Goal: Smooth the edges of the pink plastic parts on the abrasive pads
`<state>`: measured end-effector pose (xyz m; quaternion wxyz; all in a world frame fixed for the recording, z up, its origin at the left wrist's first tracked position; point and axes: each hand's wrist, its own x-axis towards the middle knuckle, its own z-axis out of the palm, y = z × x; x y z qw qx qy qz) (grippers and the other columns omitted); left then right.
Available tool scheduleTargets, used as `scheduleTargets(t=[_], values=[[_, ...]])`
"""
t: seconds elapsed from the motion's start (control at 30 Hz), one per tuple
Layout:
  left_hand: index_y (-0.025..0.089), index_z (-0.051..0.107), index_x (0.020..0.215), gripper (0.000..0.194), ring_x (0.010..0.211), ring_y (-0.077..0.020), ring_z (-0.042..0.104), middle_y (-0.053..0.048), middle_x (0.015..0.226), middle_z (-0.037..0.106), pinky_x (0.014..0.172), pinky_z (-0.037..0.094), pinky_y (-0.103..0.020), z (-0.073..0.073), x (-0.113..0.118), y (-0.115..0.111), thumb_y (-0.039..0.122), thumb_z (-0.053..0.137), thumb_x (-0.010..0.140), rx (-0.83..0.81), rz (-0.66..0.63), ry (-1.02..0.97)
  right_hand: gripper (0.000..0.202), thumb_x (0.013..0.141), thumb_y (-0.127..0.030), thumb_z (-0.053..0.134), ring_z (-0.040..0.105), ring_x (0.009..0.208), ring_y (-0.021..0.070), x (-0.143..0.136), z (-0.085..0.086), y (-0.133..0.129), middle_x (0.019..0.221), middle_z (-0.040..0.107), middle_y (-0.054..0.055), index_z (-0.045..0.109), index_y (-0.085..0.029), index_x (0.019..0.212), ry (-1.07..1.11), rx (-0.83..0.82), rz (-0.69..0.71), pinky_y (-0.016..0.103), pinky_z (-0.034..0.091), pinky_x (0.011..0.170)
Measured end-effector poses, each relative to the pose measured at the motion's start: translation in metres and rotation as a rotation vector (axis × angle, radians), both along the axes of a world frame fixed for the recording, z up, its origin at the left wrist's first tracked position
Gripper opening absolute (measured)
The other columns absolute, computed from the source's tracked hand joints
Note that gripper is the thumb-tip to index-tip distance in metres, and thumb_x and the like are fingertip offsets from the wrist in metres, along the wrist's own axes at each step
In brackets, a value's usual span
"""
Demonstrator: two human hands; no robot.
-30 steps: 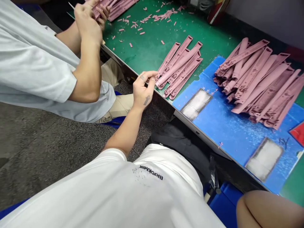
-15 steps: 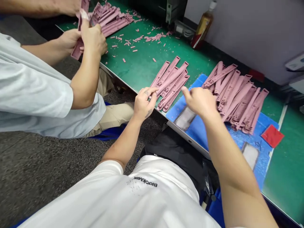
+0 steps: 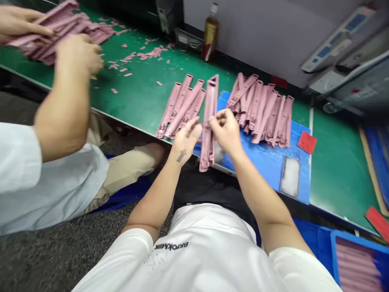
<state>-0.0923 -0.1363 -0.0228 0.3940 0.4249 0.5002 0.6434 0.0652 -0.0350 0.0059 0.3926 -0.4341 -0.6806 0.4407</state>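
My right hand [image 3: 226, 129] pinches long pink plastic strips [image 3: 209, 105], which look like two pieces held together. They stand tilted over the table's front edge, lower ends toward me. Just left of them is my left hand [image 3: 187, 140], palm turned inward and fingers apart; whether a fingertip touches them I cannot tell. Beyond my left hand several similar pink strips [image 3: 182, 101] lie side by side on the green table [image 3: 136, 105]. A larger pile of pink strips [image 3: 261, 109] rests on a blue mat [image 3: 261, 166] to my right.
A co-worker's hand [image 3: 77, 54] is over another pink heap [image 3: 67, 28] at the left, blurred. Pink scraps [image 3: 152, 52] litter the table. A bottle [image 3: 210, 34] stands at the back wall. Red square [image 3: 306, 142] lies on the mat's edge; a blue crate [image 3: 334, 259] sits lower right.
My view has turned right. My right hand has come from beside the pile to hold pink strips in front of me. My left hand has let go of the strip it touched and opened.
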Motion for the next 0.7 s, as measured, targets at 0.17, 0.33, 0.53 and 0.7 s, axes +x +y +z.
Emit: scheduleTargets(t=[0.17, 0.33, 0.53, 0.7], values=[[0.017, 0.086, 0.133, 0.084, 0.137, -0.0433, 0.085, -0.018, 0.127, 0.089, 0.116, 0.074, -0.053, 0.013, 0.073, 0.016, 0.096, 0.075, 0.107, -0.033, -0.289, -0.267, 0.056, 0.113, -0.085, 0.069, 0.076, 0.090, 0.0223, 0.032, 0.004, -0.062, 0.101, 0.076, 0.002, 0.062, -0.030, 0.125, 0.139, 0.026, -0.102, 0.038, 0.068, 0.083], [0.024, 0.083, 0.122, 0.053, 0.055, -0.0191, 0.070, -0.001, 0.075, 0.075, 0.047, 0.055, -0.028, 0.037, 0.075, 0.016, 0.076, 0.075, 0.116, 0.083, -0.107, -0.250, 0.055, 0.109, -0.084, 0.078, 0.069, 0.074, 0.0192, 0.159, 0.027, -0.059, 0.089, 0.065, -0.002, 0.058, -0.033, 0.113, 0.265, 0.143, -0.364, 0.034, 0.062, 0.062], [0.024, 0.057, 0.084, 0.028, 0.053, -0.0097, 0.047, 0.005, 0.066, 0.045, 0.053, 0.038, -0.029, 0.042, 0.057, 0.050, 0.022, 0.067, 0.110, 0.265, -0.014, -0.171, 0.044, 0.101, -0.061, 0.081, 0.034, 0.053, 0.0128, 0.300, 0.022, -0.037, 0.068, 0.033, -0.010, 0.048, -0.032, 0.097, 0.419, 0.373, -0.740, 0.026, 0.035, 0.047], [0.026, 0.036, 0.074, 0.063, 0.049, -0.0112, 0.018, 0.007, 0.061, 0.020, 0.048, 0.016, -0.033, 0.031, 0.068, 0.063, 0.047, 0.081, 0.113, 0.088, -0.156, -0.215, 0.050, 0.107, -0.048, 0.065, 0.012, 0.049, 0.0108, 0.307, 0.006, -0.036, 0.061, 0.016, -0.010, 0.033, -0.030, 0.073, 0.528, 0.272, -0.717, 0.027, 0.015, 0.044]])
